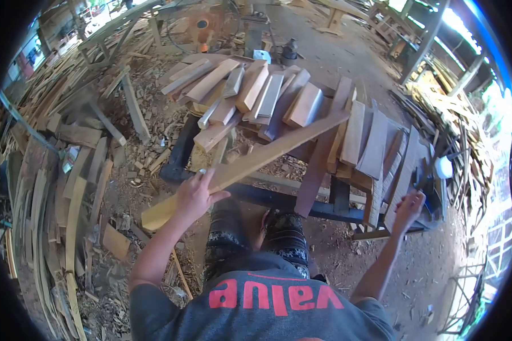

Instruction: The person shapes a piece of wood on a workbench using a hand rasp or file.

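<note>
My left hand (195, 195) grips a long pale wooden plank (256, 159) near its lower end. The plank slants up to the right, and its far end lies over a pile of short cut boards (250, 94) on a dark low bench (279, 198). My right hand (408, 206) hangs out to the right with its fingers loosely curled, close to several boards (375, 145) that lean on the bench's right end. It holds nothing that I can see.
Sawdust and offcuts cover the dirt floor. Long planks (51, 187) are stacked along the left, and more timber (455, 125) lies at the right. An orange machine part (202, 31) and a dark motor (290, 50) stand beyond the pile.
</note>
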